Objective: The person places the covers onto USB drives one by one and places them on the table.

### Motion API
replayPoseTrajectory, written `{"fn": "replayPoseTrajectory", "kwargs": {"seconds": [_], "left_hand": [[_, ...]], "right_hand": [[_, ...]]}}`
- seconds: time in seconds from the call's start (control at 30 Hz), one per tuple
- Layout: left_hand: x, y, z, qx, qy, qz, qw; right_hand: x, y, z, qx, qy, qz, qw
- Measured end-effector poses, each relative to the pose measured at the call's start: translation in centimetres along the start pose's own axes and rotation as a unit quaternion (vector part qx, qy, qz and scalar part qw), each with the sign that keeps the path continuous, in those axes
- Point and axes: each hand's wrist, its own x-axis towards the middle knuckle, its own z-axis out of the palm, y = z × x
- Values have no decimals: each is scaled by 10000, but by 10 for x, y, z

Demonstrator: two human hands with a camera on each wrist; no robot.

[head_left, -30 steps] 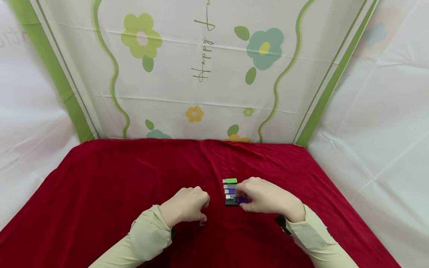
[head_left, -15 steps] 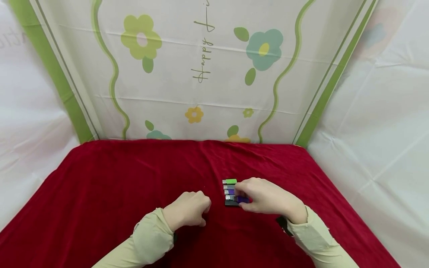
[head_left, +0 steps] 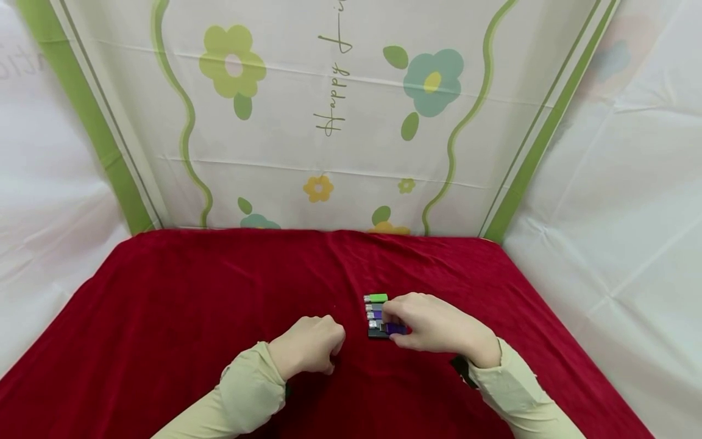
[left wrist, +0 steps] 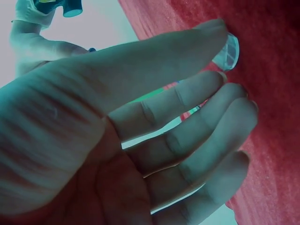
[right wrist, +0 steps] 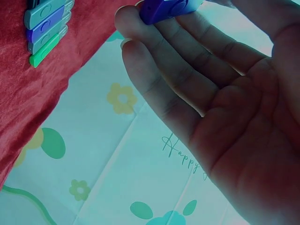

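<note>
In the head view my right hand [head_left: 436, 320] pinches a purple USB flash drive [head_left: 395, 328] over the near end of a row of flash drives. Its body shows at the fingertips in the right wrist view, purple USB flash drive [right wrist: 164, 9]. My left hand [head_left: 309, 342] hovers to the left, fingers bent. Between its thumb and index finger the left wrist view reveals a small clear plastic cap [left wrist: 230, 52]; from the head that cap is hidden. The row includes a green flash drive [head_left: 379, 298], with grey, purple and dark ones nearer me, partly covered by my right hand.
A red velvet cloth [head_left: 247, 280] covers the table. Behind it hangs a white curtain [head_left: 285, 122] with printed flowers, and pale fabric walls [head_left: 614, 213] stand at both sides. The flash drives lie side by side, metal plugs facing left.
My left hand has shifted slightly right and turned, so the clear cap has dropped out of the head view. My right hand has barely moved, still holding the purple flash drive.
</note>
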Motion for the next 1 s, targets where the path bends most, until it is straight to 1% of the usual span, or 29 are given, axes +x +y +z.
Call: {"fn": "replayPoseTrajectory", "kwargs": {"seconds": [0.17, 0.37, 0.5, 0.77, 1.0], "left_hand": [[0, 1, 0, -46, -136, -60, 9999], [1, 3, 1, 57, -149, -81, 9998], [1, 4, 2, 128, -136, -25, 9998], [4, 2, 5, 328, -98, 247, 9991], [5, 4, 5, 174, -204, 167, 9995]], "right_hand": [[0, 0, -1, 3, 9, -25, 10000], [0, 1, -1, 11, -5, -2, 10000], [0, 1, 0, 9, -25, 24, 10000], [-1, 2, 0, 16, 1, 29, 10000], [-1, 1, -1, 92, -67, 78, 9999]]}}
